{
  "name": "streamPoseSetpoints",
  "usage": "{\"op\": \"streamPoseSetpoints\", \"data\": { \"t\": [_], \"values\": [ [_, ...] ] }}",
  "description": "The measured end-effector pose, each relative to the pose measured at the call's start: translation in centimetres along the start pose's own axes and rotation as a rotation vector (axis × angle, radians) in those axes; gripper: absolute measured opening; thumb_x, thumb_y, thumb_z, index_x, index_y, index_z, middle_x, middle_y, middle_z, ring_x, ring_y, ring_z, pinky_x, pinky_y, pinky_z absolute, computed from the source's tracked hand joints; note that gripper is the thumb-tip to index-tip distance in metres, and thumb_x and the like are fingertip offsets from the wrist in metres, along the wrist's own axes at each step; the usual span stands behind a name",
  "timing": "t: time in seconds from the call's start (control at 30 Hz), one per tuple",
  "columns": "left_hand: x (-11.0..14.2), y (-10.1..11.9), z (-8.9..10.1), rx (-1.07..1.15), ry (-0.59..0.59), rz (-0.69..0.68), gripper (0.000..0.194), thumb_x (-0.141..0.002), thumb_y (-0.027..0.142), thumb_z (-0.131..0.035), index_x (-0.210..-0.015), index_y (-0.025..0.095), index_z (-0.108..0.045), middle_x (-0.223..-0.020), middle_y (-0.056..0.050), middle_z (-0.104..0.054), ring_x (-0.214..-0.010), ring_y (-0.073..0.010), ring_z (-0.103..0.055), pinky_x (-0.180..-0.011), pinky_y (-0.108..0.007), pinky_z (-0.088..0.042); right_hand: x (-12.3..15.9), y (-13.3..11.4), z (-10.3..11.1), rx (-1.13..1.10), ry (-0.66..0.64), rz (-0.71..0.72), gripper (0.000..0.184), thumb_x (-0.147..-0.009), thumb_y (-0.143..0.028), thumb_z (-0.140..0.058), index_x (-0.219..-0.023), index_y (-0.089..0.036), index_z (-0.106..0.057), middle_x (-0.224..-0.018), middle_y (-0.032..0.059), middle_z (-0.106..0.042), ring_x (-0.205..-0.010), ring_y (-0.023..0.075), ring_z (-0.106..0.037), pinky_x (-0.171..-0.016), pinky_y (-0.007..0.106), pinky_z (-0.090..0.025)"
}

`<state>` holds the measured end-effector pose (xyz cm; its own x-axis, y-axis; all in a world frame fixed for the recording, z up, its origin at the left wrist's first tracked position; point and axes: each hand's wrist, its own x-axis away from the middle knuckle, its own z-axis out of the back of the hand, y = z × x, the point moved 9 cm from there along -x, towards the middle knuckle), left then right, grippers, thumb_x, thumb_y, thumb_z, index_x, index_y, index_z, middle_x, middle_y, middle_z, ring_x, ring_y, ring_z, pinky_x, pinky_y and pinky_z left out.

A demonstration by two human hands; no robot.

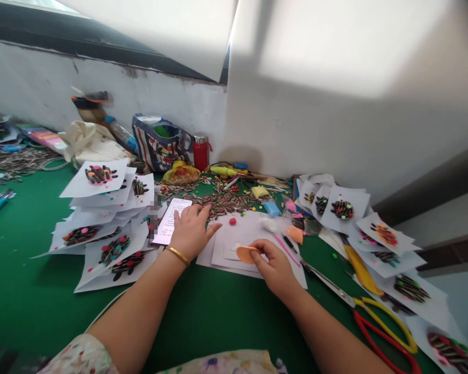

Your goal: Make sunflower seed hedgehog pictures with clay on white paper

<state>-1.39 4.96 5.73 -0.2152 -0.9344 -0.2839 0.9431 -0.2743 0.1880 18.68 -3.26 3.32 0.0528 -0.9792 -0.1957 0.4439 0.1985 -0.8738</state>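
Observation:
My left hand (190, 228), with a gold bangle at its wrist, rests on a lit smartphone (164, 227), its fingers spread over the screen. Between thumb and fingers of my right hand (275, 265) is a flat orange clay disc (246, 254), held above white paper sheets (218, 259). On the paper lie a small red clay ball (233, 221), a white clay lump (269, 224), an orange clay lump (295, 235) and a thin pink clay strip (287, 251). A black pen (289, 245) lies near the strip.
Stacked paper cards with seed-and-clay figures stand at left (101, 182) and right (343, 208). Large scissors (359, 301) with red and yellow handles lie at right. Behind are loose sunflower seeds (226, 202), a patterned bag (159, 143) and a red flask (201, 152).

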Motion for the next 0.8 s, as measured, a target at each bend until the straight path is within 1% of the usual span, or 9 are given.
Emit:
{"op": "streamPoseSetpoints", "data": {
  "t": [0.03,0.1,0.17,0.23,0.3,0.4,0.47,0.53,0.8],
  "values": [
    [0.1,0.5,0.3,0.015,0.027,-0.027,0.055,-0.092,0.054,-0.045,-0.135,0.021,-0.052,-0.127,-0.015,-0.055,-0.122,-0.0327,-0.044,-0.109,-0.057,-0.024,0.0,0.0,0.0,0.001,0.0,0.001,0.016,-0.091,-0.033,-0.053,-0.09,-0.021,-0.063,-0.089,0.0039,-0.066,-0.084,0.02,-0.061,-0.078,0.031,-0.048],
    [0.6,1.9,0.8,0.074,0.057,-0.112,0.049,-0.094,0.051,-0.043,-0.128,0.02,-0.058,-0.126,-0.014,-0.057,-0.12,-0.0302,-0.048,-0.11,-0.053,-0.025,0.0,-0.1,0.0,-0.002,0.004,0.002,0.015,-0.091,-0.033,-0.053,-0.09,-0.021,-0.063,-0.089,0.0037,-0.066,-0.084,0.0198,-0.061,-0.078,0.031,-0.048],
    [1.1,3.5,1.1,0.139,0.056,-0.208,0.045,-0.095,0.05,-0.041,-0.122,0.021,-0.061,-0.123,-0.012,-0.059,-0.116,-0.0275,-0.051,-0.11,-0.049,-0.028,-0.1,-0.1,0.1,-0.01,0.008,0.004,0.015,-0.091,-0.032,-0.053,-0.091,-0.021,-0.063,-0.089,0.0036,-0.066,-0.085,0.0197,-0.061,-0.078,0.031,-0.048],
    [1.4,4.2,1.2,0.155,0.045,-0.254,0.043,-0.095,0.05,-0.041,-0.12,0.023,-0.063,-0.122,-0.01,-0.061,-0.114,-0.0269,-0.053,-0.11,-0.05,-0.026,-0.1,-0.1,0.1,-0.013,0.007,0.005,0.015,-0.091,-0.032,-0.052,-0.091,-0.021,-0.063,-0.09,0.0036,-0.066,-0.085,0.0197,-0.061,-0.078,0.031,-0.048],
    [1.1,3.7,1.1,0.131,0.04,-0.232,0.044,-0.095,0.051,-0.041,-0.12,0.022,-0.062,-0.122,-0.011,-0.06,-0.115,-0.0279,-0.052,-0.109,-0.051,-0.028,-0.1,-0.2,0.1,-0.012,0.003,0.003,0.015,-0.091,-0.032,-0.052,-0.091,-0.021,-0.062,-0.09,0.0035,-0.066,-0.085,0.0196,-0.061,-0.078,0.031,-0.047],
    [0.2,1.3,0.6,0.084,0.03,-0.109,0.05,-0.094,0.054,-0.041,-0.127,0.021,-0.058,-0.128,-0.012,-0.056,-0.12,-0.03,-0.048,-0.104,-0.048,-0.034,-0.1,0.0,0.1,-0.008,-0.003,-0.004,0.014,-0.091,-0.031,-0.053,-0.091,-0.021,-0.062,-0.089,0.0035,-0.065,-0.084,0.0194,-0.06,-0.077,0.03,-0.047],
    [-0.2,-0.1,0.3,0.054,0.008,-0.036,0.055,-0.093,0.056,-0.041,-0.132,0.02,-0.054,-0.128,-0.014,-0.055,-0.12,-0.0309,-0.047,-0.102,-0.046,-0.037,0.0,0.0,0.0,-0.006,-0.005,-0.006,0.013,-0.091,-0.031,-0.053,-0.091,-0.021,-0.062,-0.09,0.0035,-0.065,-0.084,0.0193,-0.06,-0.078,0.03,-0.047],
    [-0.2,-0.8,0.1,0.025,-0.016,0.009,0.06,-0.092,0.058,-0.041,-0.136,0.019,-0.051,-0.127,-0.015,-0.055,-0.118,-0.0316,-0.047,-0.1,-0.046,-0.039,0.0,0.0,0.0,-0.007,-0.006,-0.004,0.013,-0.091,-0.031,-0.053,-0.091,-0.021,-0.062,-0.09,0.0034,-0.065,-0.085,0.0191,-0.06,-0.078,0.03,-0.046],
    [1.0,0.0,0.5,-0.04,-0.1,0.048,0.063,-0.09,0.06,-0.044,-0.139,0.02,-0.047,-0.129,-0.016,-0.053,-0.119,-0.0336,-0.046,-0.096,-0.048,-0.042,0.0,-0.1,-0.1,0.01,-0.013,-0.002,0.014,-0.091,-0.031,-0.053,-0.091,-0.02,-0.062,-0.089,0.0033,-0.065,-0.085,0.0188,-0.06,-0.077,0.03,-0.046]
  ]
}}
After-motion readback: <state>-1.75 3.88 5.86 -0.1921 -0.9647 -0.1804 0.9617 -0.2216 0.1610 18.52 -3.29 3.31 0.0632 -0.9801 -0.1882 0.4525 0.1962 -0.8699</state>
